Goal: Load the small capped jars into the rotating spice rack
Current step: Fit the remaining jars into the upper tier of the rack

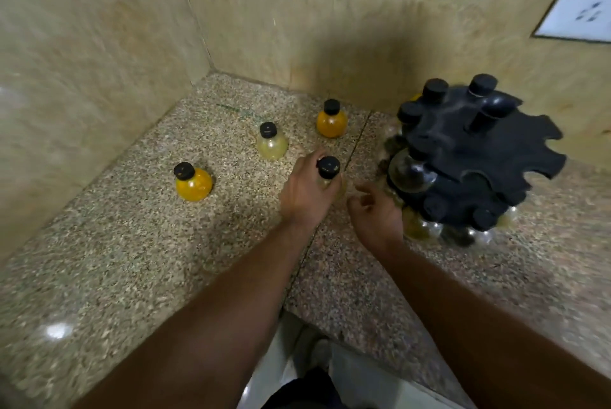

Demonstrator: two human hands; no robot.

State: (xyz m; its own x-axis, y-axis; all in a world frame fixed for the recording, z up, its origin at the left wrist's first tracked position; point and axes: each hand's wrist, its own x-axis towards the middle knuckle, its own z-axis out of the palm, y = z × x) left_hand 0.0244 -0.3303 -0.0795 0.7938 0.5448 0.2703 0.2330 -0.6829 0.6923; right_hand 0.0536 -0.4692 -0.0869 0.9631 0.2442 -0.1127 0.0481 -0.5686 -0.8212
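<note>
Left hand [307, 192] gripping a black-capped jar [328, 168], near the spice rack [463, 157] | right hand [377, 215] loose, holding nothing, beside the rack | standing on the speckled surface [132, 243]: near orange jar [193, 183], pale yellow jar [272, 144], far orange jar [331, 122]

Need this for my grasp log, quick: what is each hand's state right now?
Left hand: closed around a small black-capped jar.
Right hand: open, fingers loosely curled, holding nothing, beside the spice rack.

orange jars [193, 184] [331, 123] x2 | pale jar [272, 146] x1 | held jar [328, 166] x1 | rack [469, 157] x1 | hands [305, 192] [377, 215] x2 | wall skt [582, 10] x1
</note>
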